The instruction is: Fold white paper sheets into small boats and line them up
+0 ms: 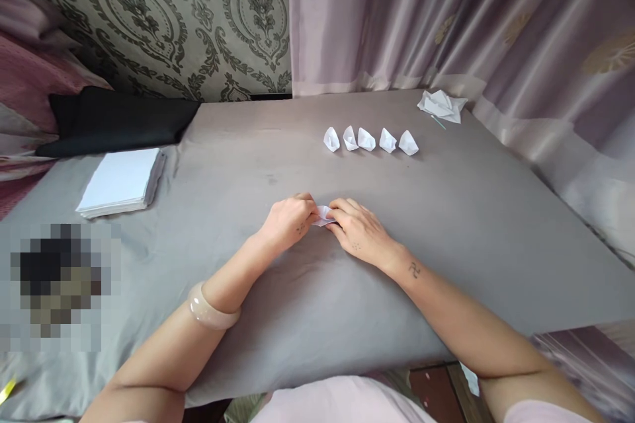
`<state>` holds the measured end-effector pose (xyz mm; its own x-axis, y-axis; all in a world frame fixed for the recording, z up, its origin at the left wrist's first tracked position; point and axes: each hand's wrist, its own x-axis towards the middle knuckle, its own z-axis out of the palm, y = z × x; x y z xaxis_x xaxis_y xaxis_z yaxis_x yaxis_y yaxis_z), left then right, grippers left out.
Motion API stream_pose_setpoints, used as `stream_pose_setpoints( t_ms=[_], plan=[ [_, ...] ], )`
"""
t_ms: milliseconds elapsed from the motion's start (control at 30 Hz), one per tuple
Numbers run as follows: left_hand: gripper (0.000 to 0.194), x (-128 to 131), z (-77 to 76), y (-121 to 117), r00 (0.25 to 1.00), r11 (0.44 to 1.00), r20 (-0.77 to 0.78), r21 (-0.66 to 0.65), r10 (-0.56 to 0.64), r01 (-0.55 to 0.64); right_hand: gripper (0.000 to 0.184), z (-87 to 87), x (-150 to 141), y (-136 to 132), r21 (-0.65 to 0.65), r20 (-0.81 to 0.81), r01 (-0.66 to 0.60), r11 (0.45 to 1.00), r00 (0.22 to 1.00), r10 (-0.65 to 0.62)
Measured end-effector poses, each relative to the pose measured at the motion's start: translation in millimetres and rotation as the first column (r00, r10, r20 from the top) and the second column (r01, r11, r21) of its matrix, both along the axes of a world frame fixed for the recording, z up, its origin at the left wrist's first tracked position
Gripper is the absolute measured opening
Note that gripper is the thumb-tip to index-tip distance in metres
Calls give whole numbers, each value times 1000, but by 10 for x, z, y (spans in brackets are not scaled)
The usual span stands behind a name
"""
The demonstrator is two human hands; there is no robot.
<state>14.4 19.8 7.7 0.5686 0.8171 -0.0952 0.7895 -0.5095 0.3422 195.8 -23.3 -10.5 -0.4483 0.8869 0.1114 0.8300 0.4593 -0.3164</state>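
Between my two hands, low over the grey cloth, is a small piece of folded white paper (323,215). My left hand (292,219) grips its left end with the fingers curled in. On the other end, my right hand (361,230) pinches the paper between thumb and fingers. Parts of the paper are hidden behind my fingers. Beyond my hands several small folded paper boats stand in a row, from the leftmost paper boat (331,139) to the rightmost paper boat (409,143).
The grey cloth (238,145) covers the table. A stack of white paper (122,178) lies at left, before a folded black cloth (119,120). Crumpled white paper (442,106) and a thin swab-like stick (438,121) lie at back right, near the curtain (377,20). A blurred patch hides something at left.
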Motion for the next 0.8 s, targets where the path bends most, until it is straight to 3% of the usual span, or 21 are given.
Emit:
stream_pose_setpoints(
  t_ms=[133,300,400,567,667,800],
  plan=[
    [26,-8,16,45,1000,999,-18,-35,18,-19,20,47,-16,-15,-2,65,-12,1000,998,12],
    [18,-71,-75,181,952,972,291,-234,96,-26,19,28,-4,3,11,56,-24,1000,998,23],
    [21,-66,-120,238,925,965,362,-261,115,-17,20,17,8,15,25,54,-33,999,998,31],
    [21,-56,-178,288,940,959,340,-269,8,89,21,16,13,27,15,41,-56,998,998,56],
    [23,-80,-201,302,939,974,317,-132,-136,185,21,5,14,37,7,19,-53,999,998,53],
    [29,-106,-176,280,918,942,224,-3,-326,336,22,26,14,34,-38,-15,-10,999,1000,9]
  ],
)
